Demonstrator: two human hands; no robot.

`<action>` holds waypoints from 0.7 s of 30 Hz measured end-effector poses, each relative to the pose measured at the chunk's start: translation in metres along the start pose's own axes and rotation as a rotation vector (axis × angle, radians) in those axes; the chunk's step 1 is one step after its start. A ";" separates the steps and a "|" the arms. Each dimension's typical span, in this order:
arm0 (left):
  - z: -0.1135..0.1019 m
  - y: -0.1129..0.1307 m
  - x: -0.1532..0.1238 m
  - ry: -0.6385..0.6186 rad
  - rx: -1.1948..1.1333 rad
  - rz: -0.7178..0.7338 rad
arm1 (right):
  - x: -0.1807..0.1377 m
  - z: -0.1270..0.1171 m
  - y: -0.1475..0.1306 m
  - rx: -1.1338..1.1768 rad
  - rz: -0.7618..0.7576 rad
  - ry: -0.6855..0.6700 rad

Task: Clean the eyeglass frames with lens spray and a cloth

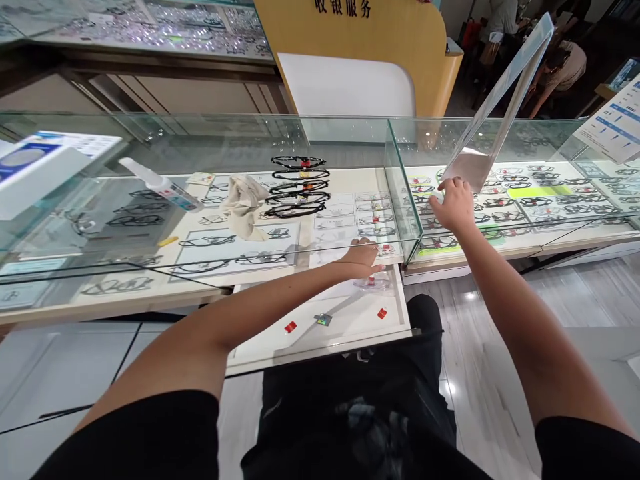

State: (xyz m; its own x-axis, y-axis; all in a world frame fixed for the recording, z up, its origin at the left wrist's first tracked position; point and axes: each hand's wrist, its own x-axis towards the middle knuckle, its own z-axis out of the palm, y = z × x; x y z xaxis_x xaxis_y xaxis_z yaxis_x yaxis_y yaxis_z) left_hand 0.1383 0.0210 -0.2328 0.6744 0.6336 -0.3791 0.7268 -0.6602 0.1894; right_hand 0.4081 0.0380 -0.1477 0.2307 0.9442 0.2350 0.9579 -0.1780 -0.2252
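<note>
My left hand reaches in over the pulled-out drawer, its thumb apart from the bent fingers. Just below it lies a pair of clear-framed glasses. Two small red tags and a dark square sticker rest on the drawer's white base. Over the right part of the glass counter, my right hand has its fingers bent together at a small whitish thing that I cannot make out. Black eyeglass frames stand in a stack on the glass top, beside a crumpled beige cloth.
A white spray bottle lies on the glass at left, near a white box. Behind my right hand stands a tilted sign holder. A vertical glass edge divides the counter. Across the aisle, a person bends forward.
</note>
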 end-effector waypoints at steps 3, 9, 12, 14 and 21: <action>0.008 -0.001 0.014 0.019 -0.010 0.004 | 0.000 0.002 0.002 -0.014 -0.007 0.004; 0.009 0.001 0.016 0.039 -0.021 0.024 | 0.000 0.003 0.003 -0.017 -0.008 0.008; 0.006 0.004 0.016 0.021 -0.021 0.027 | 0.000 0.001 0.002 -0.009 -0.003 -0.005; 0.004 0.007 0.017 0.006 -0.019 0.022 | 0.000 -0.001 0.001 -0.021 0.004 -0.020; -0.017 0.023 -0.003 -0.020 -0.019 -0.003 | 0.002 0.000 0.004 -0.010 -0.011 -0.004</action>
State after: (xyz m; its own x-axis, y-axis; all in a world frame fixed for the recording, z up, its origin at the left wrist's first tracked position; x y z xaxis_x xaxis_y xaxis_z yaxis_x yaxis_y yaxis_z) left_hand 0.1548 0.0103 -0.2120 0.6697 0.6274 -0.3974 0.7312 -0.6504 0.2054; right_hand 0.4125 0.0392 -0.1480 0.2192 0.9473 0.2336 0.9621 -0.1700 -0.2134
